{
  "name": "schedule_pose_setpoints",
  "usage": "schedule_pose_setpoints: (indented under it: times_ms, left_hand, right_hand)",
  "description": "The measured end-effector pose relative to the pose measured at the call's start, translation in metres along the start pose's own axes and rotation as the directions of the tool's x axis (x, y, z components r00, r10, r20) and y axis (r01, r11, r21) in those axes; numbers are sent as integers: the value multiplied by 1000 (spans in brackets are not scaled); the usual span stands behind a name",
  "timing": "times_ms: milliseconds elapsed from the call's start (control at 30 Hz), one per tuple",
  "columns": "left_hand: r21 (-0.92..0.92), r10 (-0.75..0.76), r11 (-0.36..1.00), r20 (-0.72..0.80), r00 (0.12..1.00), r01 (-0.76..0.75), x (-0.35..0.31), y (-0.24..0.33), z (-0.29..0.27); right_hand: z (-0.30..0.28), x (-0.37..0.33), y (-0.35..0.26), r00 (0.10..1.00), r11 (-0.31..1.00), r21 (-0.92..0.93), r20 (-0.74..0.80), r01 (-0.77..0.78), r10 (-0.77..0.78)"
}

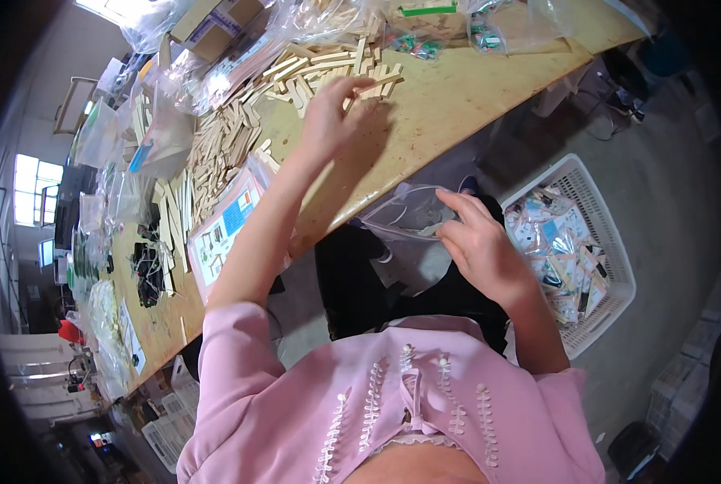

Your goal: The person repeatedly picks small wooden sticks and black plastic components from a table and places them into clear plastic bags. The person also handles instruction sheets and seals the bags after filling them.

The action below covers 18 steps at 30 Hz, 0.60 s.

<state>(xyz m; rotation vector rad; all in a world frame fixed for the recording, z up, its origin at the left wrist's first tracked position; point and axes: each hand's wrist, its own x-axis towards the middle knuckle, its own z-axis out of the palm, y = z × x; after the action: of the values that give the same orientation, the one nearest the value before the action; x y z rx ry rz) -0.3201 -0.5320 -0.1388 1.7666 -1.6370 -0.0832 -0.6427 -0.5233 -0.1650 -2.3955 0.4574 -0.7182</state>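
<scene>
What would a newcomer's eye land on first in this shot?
Probably the pale wooden sticks heaped across the upper left of the table, with the left hand at one pile. Below the table edge, the right hand holds a clear bag. Farther right sits a white basket of filled packets.

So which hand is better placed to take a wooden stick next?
Probably the left hand: its fingers are beside the wooden sticks, while the right hand holds a clear plastic bag, away from them.
</scene>
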Motion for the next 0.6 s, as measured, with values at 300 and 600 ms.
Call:
schedule_pose_setpoints:
  times_ms: [300,600]
  left_hand:
    - [-100,-152,981,130,980,166,9,0,15]
    - [-25,262,962,339,903,-270,-34,93,3]
  right_hand:
    - [-9,-17,25,992,995,24,-80,-94,95]
    - [-18,5,33,997,996,63,-44,-57,59]
